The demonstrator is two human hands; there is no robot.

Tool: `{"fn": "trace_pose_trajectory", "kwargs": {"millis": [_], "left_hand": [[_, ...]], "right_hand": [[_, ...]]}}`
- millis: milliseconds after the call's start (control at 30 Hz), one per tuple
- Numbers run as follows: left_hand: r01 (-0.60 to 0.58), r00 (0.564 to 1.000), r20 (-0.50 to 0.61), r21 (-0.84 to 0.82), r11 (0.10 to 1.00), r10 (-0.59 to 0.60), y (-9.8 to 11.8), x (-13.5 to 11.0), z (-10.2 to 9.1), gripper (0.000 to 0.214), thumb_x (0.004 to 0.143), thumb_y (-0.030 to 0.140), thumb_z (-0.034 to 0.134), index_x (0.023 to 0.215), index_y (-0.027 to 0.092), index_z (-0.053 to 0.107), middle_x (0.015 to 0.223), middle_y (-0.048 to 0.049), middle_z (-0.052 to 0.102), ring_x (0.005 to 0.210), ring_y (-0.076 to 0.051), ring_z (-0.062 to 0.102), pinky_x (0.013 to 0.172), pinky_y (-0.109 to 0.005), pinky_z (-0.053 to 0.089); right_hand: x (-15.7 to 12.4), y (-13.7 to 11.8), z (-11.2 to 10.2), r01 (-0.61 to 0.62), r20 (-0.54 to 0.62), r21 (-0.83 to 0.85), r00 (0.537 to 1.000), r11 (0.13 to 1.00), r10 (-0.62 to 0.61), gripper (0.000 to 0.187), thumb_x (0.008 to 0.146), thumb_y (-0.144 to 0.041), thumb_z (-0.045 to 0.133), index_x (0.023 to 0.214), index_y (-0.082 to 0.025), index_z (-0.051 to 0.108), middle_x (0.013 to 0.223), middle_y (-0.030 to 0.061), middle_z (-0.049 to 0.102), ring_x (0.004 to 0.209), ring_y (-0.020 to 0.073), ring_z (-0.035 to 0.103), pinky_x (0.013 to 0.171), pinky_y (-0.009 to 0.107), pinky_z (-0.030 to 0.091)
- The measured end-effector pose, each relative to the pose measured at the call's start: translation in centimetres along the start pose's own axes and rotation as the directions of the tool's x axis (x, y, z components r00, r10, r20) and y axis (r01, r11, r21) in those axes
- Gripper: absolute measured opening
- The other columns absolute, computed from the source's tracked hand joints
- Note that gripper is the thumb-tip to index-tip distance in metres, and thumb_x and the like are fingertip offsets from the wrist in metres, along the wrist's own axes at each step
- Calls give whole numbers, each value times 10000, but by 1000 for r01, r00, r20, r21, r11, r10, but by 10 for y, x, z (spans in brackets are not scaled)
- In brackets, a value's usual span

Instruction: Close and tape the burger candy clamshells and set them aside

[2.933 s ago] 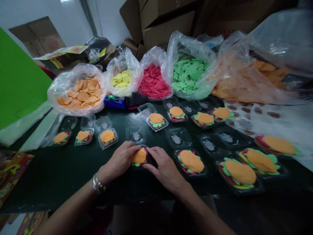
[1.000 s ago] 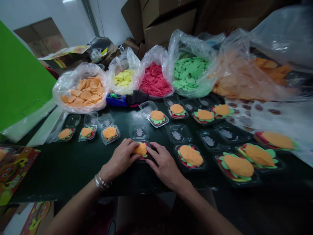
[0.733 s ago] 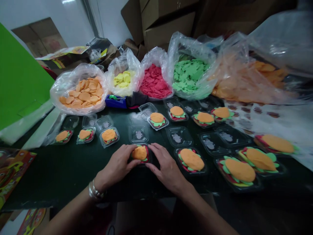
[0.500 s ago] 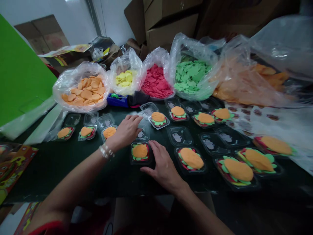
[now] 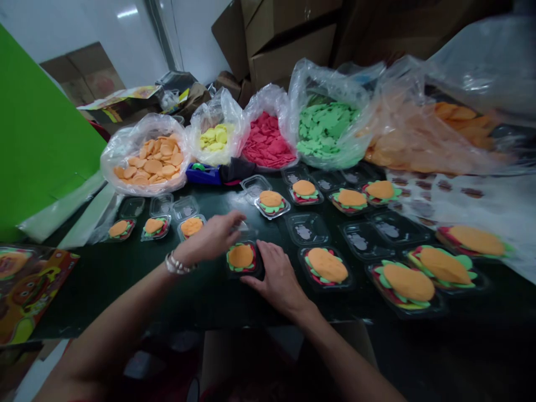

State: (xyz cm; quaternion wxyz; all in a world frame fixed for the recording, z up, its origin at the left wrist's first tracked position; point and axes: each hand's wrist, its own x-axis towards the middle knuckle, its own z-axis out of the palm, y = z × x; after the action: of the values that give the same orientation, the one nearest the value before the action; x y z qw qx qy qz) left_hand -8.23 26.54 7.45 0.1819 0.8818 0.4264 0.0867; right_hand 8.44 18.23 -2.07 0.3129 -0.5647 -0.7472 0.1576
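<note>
The left hand (image 5: 211, 239) hangs over the clear lid (image 5: 247, 228) just behind a small tray (image 5: 243, 274), fingers curled at the lid's edge. Blur hides whether its grip pinches the plastic or only touches it. The right hand (image 5: 277, 278) lies on the dark table (image 5: 125, 279) just right of that tray, grip spread, fingertips against the tray's side. In the tray sits a toy burger (image 5: 240, 256) (orange top over green and red layers), between the two hands. Another filled tray (image 5: 325, 267) stands to the right, three small ones (image 5: 154, 226) to the left – and bags of orange discs (image 5: 146, 159), red pieces (image 5: 266, 142) and green pieces (image 5: 324, 125) line the back.
</note>
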Motion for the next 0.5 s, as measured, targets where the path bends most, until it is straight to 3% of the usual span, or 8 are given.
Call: {"fn": "trace_pose_trajectory", "kwargs": {"millis": [100, 200, 367, 500], "left_hand": [[-165, 982, -94, -22, 986, 163, 13, -37, 20, 435, 868, 177, 506, 1296, 181, 424, 1316, -122, 533, 1250, -240, 463, 1046, -458, 396], [-208, 969, -135, -7, 978, 206, 14, -58, 40, 503, 866, 194, 544, 1341, 183, 382, 1383, -137, 474, 1344, -265, 350, 1085, -512, 360], [-295, 930, -215, 42, 954, 297, 1, -62, 62, 385, 914, 165, 469, 1299, 171, 455, 1307, -133, 554, 1339, -258, 367, 1043, -497, 426], [-323, 909, -244, 102, 941, 338, -11, -63, 74, 409, 927, 138, 440, 1329, 209, 442, 1296, -109, 576, 1342, -251, 369, 1044, -509, 422]], "right_hand": [[-1, 0, 2, -21, -15, 2, 1000, 1000, 21, 813, 645, -392, 781, 1305, -88, 418, 1300, 226, 508, 1196, 355, 466, 966, 525, 424], [-1, -2, 1, -40, -12, -3, 999, 999, 40, 840, 652, -431, 769, 1304, -41, 411, 1303, 250, 497, 1206, 354, 460, 987, 506, 413], [-1, -3, 0, -42, 3, -13, 999, 999, 42, 783, 669, -369, 748, 1309, -69, 409, 1306, 241, 500, 1198, 362, 461, 956, 531, 426], [-3, 0, -1, -37, 22, 0, 999, 999, 37, 800, 657, -353, 754, 1325, -93, 399, 1312, 230, 497, 1204, 363, 456, 958, 544, 420]]}}
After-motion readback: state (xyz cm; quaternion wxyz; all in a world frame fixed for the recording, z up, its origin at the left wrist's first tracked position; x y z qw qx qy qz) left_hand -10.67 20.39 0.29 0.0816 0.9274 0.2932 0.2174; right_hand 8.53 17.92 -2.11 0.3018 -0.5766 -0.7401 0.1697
